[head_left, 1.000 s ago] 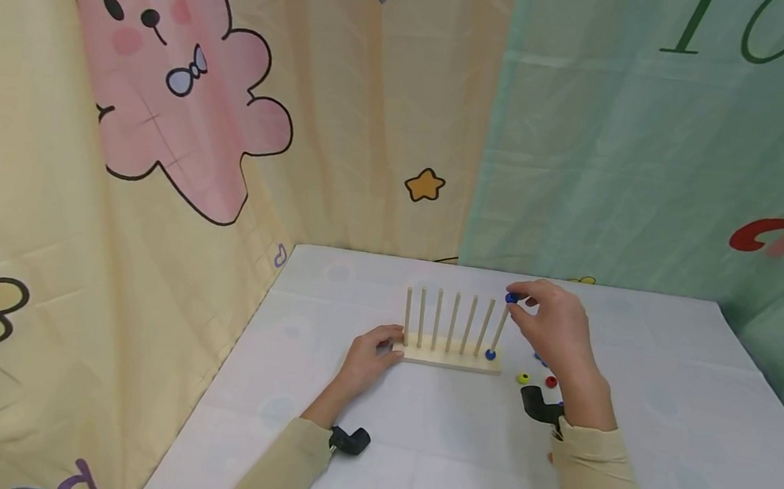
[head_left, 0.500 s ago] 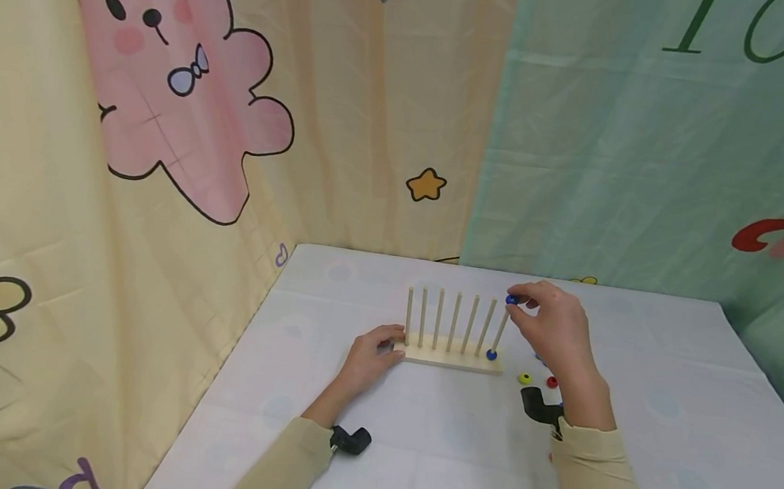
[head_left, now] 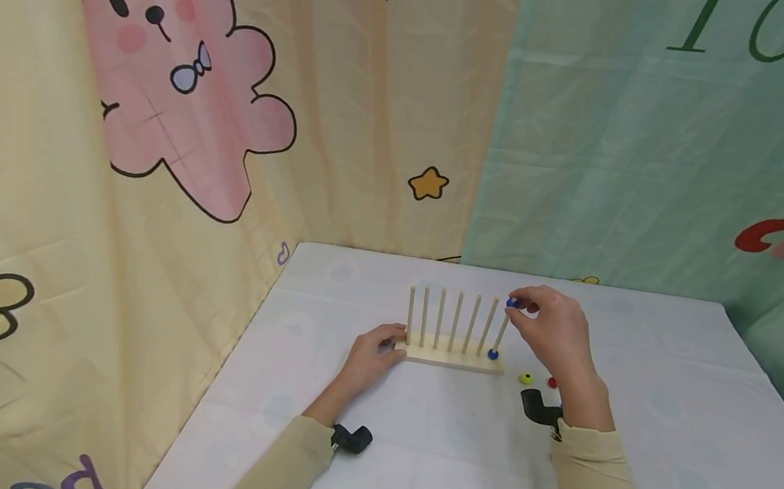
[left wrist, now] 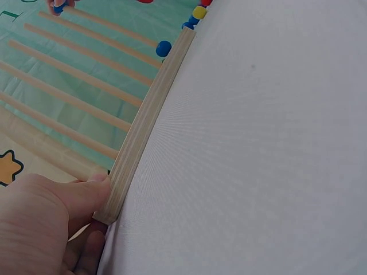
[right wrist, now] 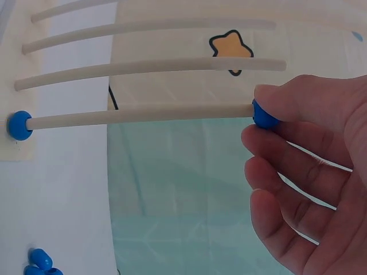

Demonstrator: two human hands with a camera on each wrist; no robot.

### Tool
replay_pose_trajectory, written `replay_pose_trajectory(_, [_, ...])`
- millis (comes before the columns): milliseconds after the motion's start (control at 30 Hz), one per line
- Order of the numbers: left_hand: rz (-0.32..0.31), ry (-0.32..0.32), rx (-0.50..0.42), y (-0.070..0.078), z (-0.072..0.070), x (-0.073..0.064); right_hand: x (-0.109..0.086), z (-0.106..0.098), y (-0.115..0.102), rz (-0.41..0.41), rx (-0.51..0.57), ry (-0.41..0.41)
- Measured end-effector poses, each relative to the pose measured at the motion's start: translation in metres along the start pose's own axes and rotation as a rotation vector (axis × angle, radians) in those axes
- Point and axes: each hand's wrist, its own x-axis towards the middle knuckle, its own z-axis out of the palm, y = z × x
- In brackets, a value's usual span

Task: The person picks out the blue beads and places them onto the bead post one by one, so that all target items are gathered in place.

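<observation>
A wooden peg rack [head_left: 452, 358] with a row of upright dowels stands on the table. My left hand [head_left: 373, 358] grips the left end of its base; in the left wrist view the thumb [left wrist: 92, 192] lies on top and fingers curl beneath. Between thumb and fingers my right hand [head_left: 555, 329] pinches a blue bead [right wrist: 265, 116] at the top of the rightmost dowel [right wrist: 143, 114]. The dowel's tip meets the bead there. Another blue bead [right wrist: 20, 125] sits at the foot of that same dowel. The other dowels carry no beads.
Right of the rack lie a yellow bead [head_left: 526, 378] and a red bead [head_left: 553, 382], partly near the right wrist. Several loose blue beads [right wrist: 40, 260] show in the right wrist view. A patterned curtain [head_left: 391, 117] hangs behind the white table [head_left: 441, 457].
My right hand has lowered very slightly with the blue bead, at the rightmost dowel's tip. The left hand keeps its hold on the base. The head view has shifted a little.
</observation>
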Motion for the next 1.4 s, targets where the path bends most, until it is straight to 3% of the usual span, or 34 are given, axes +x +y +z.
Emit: replay_pose_trajectory(1400, [-0.002,-0.001,0.013,-0.001,0.000,0.000,-0.011,0.021,0.017,0.033,-0.018,-0.075])
